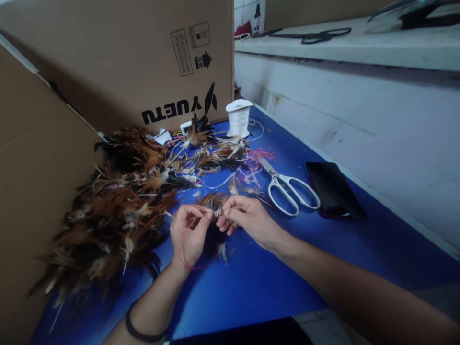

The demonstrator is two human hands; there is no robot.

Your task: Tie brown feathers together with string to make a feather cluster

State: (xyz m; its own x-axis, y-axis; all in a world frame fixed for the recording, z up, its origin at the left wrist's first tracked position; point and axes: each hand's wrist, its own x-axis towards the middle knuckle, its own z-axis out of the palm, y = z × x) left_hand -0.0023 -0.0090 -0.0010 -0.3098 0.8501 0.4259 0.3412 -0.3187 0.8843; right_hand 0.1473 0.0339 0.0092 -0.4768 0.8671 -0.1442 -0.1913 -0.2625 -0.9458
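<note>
Over the middle of the blue table, my left hand point(190, 235) is closed in a pinch on a thin reddish string point(180, 247), which loops down past the wrist. My right hand point(249, 218) meets it fingertip to fingertip, thumb and fingers pinching the whitish tied end of a small feather bunch point(212, 199). Brown and dark feathers show just behind and below the fingers. The exact grip at the fingertips is partly hidden. A large pile of brown feather bunches point(118, 206) lies left of my left hand. Silver-handled scissors point(275, 178) lie open-bladed beyond my right hand.
A black phone point(334, 189) lies right of the scissors. Behind are a white ribbon spool point(238, 120) and pink string scraps point(260, 155). A tall cardboard box point(108, 57) bounds the back and left. Dark scissors point(323, 36) rest on a white ledge point(395, 43).
</note>
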